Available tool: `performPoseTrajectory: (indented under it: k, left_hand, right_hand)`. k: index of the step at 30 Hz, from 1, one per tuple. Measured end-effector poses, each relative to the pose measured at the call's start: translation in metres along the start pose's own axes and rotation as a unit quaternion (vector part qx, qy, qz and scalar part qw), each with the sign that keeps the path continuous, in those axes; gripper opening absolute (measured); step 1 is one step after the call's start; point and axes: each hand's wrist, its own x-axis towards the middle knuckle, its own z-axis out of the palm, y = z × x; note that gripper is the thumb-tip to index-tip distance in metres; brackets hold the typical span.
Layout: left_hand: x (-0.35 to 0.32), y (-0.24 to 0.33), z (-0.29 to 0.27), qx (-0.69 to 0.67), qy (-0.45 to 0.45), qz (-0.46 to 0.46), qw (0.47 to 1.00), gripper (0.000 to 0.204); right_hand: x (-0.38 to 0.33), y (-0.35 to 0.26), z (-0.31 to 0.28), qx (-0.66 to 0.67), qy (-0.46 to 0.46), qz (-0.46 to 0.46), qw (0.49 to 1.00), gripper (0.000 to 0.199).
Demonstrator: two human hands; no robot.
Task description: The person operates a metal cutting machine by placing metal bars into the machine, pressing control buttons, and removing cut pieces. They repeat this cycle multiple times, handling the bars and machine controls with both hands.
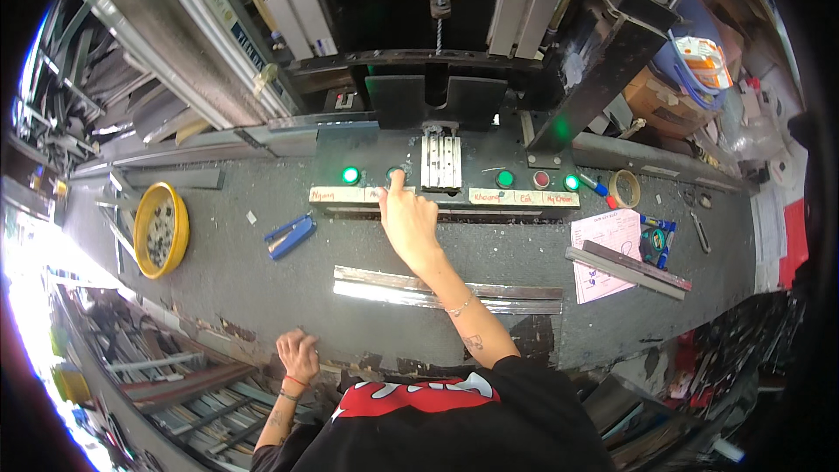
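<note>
My right hand (407, 220) reaches forward across the grey workbench, its index fingertip pressing a round button (397, 174) on the machine's control panel. A lit green button (350, 175) lies just left of it; another green button (504, 178), a red button (541, 179) and a further green button (571, 182) lie to the right. My left hand (298, 355) rests curled on the worn front edge of the bench, holding nothing. Between the hands lies a long shiny metal profile (446, 289).
A yellow bowl (175, 229) of small metal parts sits at left, a blue stapler-like tool (289, 235) beside it. At right lie a paper sheet (605, 253), a grey metal bar (627, 268), a tape roll (624, 188) and a tape measure (654, 243). Metal profiles are stacked behind and below.
</note>
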Motion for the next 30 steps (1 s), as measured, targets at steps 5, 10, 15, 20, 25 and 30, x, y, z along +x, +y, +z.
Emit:
performPoseTrajectory:
  k: [5, 10, 15, 20, 25, 30]
  left_hand:
    - [-0.003, 0.006, 0.006, 0.016, 0.045, -0.034, 0.998, 0.025]
    - [0.002, 0.018, 0.004, 0.014, 0.068, -0.059, 0.996, 0.025]
    - [0.047, 0.028, -0.012, 0.007, 0.033, -0.054, 0.998, 0.026]
    - [0.199, 0.000, -0.010, -0.066, 0.143, 0.016, 0.987, 0.025]
    - [0.349, -0.007, 0.006, -0.072, 0.138, 0.029, 0.987, 0.033]
    - [0.395, -0.024, 0.026, -0.014, 0.027, 0.033, 0.999, 0.025]
  right_hand:
    - [-0.005, 0.000, -0.009, 0.034, -0.022, -0.034, 0.999, 0.038]
    - [0.000, -0.013, -0.006, 0.026, -0.038, -0.120, 0.992, 0.041]
    - [0.014, -0.017, 0.007, -0.022, -0.079, -0.118, 0.990, 0.038]
    - [0.025, -0.036, 0.040, -0.211, -0.027, -0.180, 0.960, 0.034]
    - [0.023, -0.016, 0.041, -0.023, 0.036, -0.176, 0.983, 0.037]
    - [0.025, -0.009, 0.041, 0.027, 0.035, -0.184, 0.982, 0.035]
